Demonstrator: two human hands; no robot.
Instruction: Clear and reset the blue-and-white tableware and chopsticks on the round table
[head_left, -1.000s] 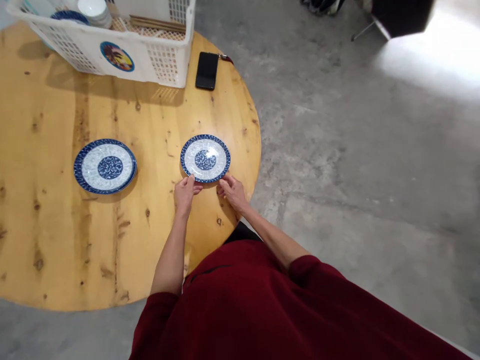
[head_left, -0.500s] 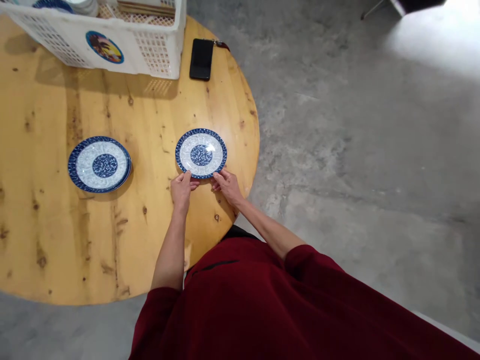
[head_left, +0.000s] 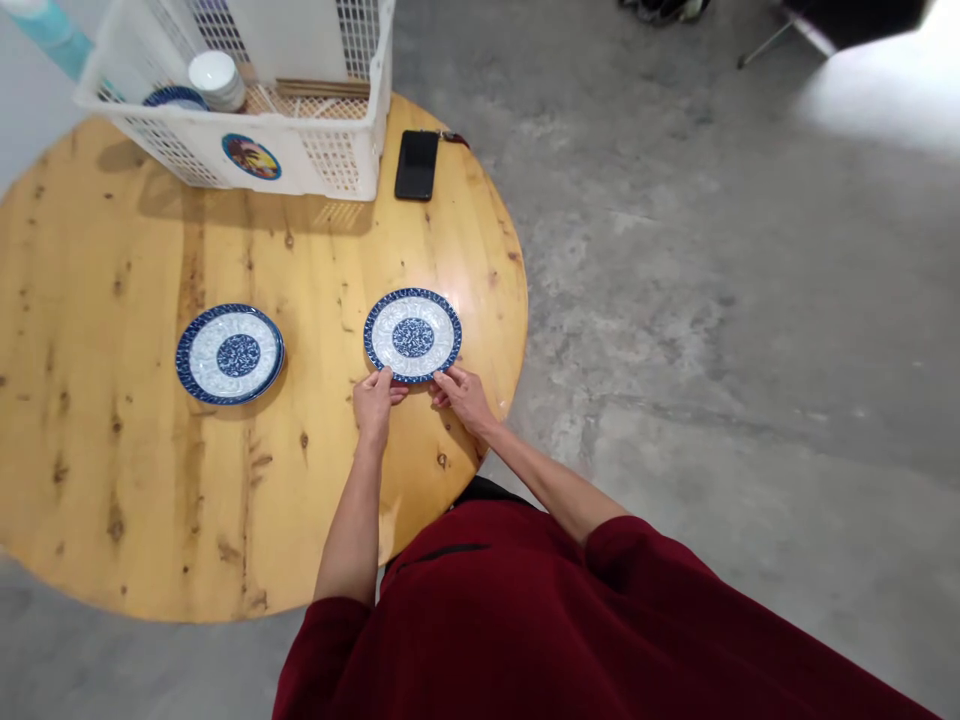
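A blue-and-white plate [head_left: 412,337] with a dark patterned rim lies near the table's right edge, in front of me. My left hand [head_left: 375,402] pinches its near rim at the left, thumb on top. At the right of the same rim, my right hand [head_left: 463,396] grips it between thumb and fingers. The fingertips beneath the rim are partly hidden. Farther left sits a stack of matching plates [head_left: 230,355]; how many it holds I cannot tell. Neither hand touches that stack.
On the round wooden table [head_left: 315,500], a white plastic basket [head_left: 330,160] stands at the back, holding white bowls [head_left: 216,80], a blue-rimmed dish [head_left: 176,98] and wooden sticks [head_left: 322,88]. A black phone [head_left: 416,165] lies beside it. Grey concrete floor [head_left: 712,350] extends to the right.
The view has tilted up and shifted a little, so more of the basket's inside shows. Both hands keep hold of the plate's near rim, and nothing on the table has visibly moved.
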